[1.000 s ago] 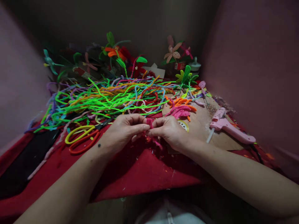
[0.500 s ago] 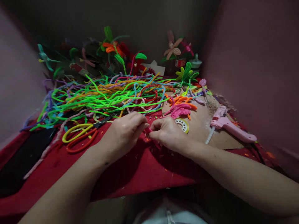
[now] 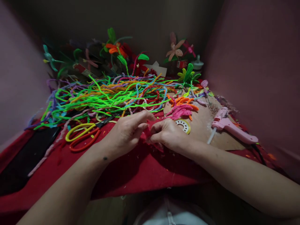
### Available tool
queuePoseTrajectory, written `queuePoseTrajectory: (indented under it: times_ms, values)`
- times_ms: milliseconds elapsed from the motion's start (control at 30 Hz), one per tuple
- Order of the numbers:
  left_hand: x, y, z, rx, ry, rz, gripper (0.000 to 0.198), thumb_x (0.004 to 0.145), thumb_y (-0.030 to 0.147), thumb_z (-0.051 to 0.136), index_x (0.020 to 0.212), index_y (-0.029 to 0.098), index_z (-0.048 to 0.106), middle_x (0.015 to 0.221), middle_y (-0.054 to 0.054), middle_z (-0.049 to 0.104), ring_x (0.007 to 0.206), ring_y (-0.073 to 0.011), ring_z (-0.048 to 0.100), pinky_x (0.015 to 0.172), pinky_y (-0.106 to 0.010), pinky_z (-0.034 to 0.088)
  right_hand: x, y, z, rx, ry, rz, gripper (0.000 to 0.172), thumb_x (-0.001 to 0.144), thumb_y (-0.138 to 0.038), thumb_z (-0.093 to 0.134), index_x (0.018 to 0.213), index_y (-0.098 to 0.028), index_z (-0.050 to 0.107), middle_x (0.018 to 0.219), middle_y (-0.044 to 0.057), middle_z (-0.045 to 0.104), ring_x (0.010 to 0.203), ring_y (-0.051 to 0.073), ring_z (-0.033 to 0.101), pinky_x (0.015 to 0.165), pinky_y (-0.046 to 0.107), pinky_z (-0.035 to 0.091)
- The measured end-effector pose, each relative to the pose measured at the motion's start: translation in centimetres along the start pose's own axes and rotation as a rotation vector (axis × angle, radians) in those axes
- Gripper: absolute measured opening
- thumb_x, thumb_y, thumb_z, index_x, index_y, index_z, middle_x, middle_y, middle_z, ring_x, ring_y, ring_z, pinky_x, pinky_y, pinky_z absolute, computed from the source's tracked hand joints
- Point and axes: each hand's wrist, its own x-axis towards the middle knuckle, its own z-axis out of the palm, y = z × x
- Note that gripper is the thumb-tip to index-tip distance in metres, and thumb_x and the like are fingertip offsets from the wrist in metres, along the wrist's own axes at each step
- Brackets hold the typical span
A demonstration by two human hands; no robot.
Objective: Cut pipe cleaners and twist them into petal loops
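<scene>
Pinched in my right hand (image 3: 167, 134) is a crimson-pink pipe cleaner piece (image 3: 147, 133), its fingers closed together. Part of the piece hangs below those fingers, and its shape is hard to make out against the red cloth. Just to its left, my left hand (image 3: 131, 128) has thumb and index finger apart, the index stretched over the piece. Yellow-and-orange-handled scissors (image 3: 82, 136) lie left of my left hand. Beyond my right hand are a tape roll (image 3: 183, 126) and a bundle of pink pipe cleaner petals (image 3: 180, 112).
A tangled heap of coloured pipe cleaners (image 3: 105, 97) spans the back of the red cloth (image 3: 131, 175). A pink glue gun (image 3: 232, 126) rests on cardboard (image 3: 201, 125) at right. At left lies a black flat object (image 3: 30, 159). Pipe cleaner flowers (image 3: 174, 50) stand behind.
My left index finger has lifted away from the thumb, parting the earlier pinch on the pink piece. My right hand keeps its pinch in nearly the same spot. The view has shifted slightly.
</scene>
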Motion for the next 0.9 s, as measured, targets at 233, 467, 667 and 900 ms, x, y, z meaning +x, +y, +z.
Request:
queuePoseTrajectory:
  times_ms: [233,467,667,900]
  values:
    - [0.4,0.1,-0.4,-0.314,0.080,-0.180,0.018,0.084,0.018,0.049,0.100,0.017,0.058,0.073,0.002,0.058,0.064,-0.0093,0.051,0.059,-0.019,0.040,0.3,0.2,-0.2,0.217,-0.083,-0.020,0.021,0.062,-0.016,0.070,0.048,-0.014,0.054,0.036,-0.005,0.048,0.031,0.006,0.040,0.032,0.019,0.027]
    - [0.7,0.1,-0.3,-0.734,-0.116,-0.537,0.016,0.077,0.030,0.062,0.072,0.015,0.061,0.057,0.004,0.054,0.049,-0.0055,0.045,0.045,-0.016,0.033,0.6,0.7,-0.3,0.348,-0.065,-0.019,0.020,0.060,-0.015,0.071,0.049,-0.013,0.055,0.037,-0.004,0.048,0.031,0.005,0.039,0.034,0.019,0.026]
    - [0.6,-0.1,0.9,-0.927,0.098,-0.707,0.022,0.070,0.028,0.069,0.060,0.015,0.055,0.042,0.006,0.045,0.037,-0.0039,0.035,0.037,-0.017,0.023,0.9,1.0,-0.3,0.469,-0.119,-0.017,0.025,0.058,-0.024,0.076,0.052,-0.014,0.054,0.041,-0.004,0.052,0.031,0.007,0.042,0.033,0.020,0.031]
    - [0.9,1.0,2.1,-1.041,0.233,-0.751,0.020,0.069,0.020,0.069,0.058,0.015,0.054,0.046,0.006,0.049,0.038,-0.0024,0.036,0.037,-0.015,0.025,1.1,0.8,-0.6,0.533,-0.123,0.041,0.026,0.054,-0.019,0.077,0.051,-0.014,0.052,0.040,-0.006,0.048,0.032,0.006,0.040,0.034,0.020,0.033]
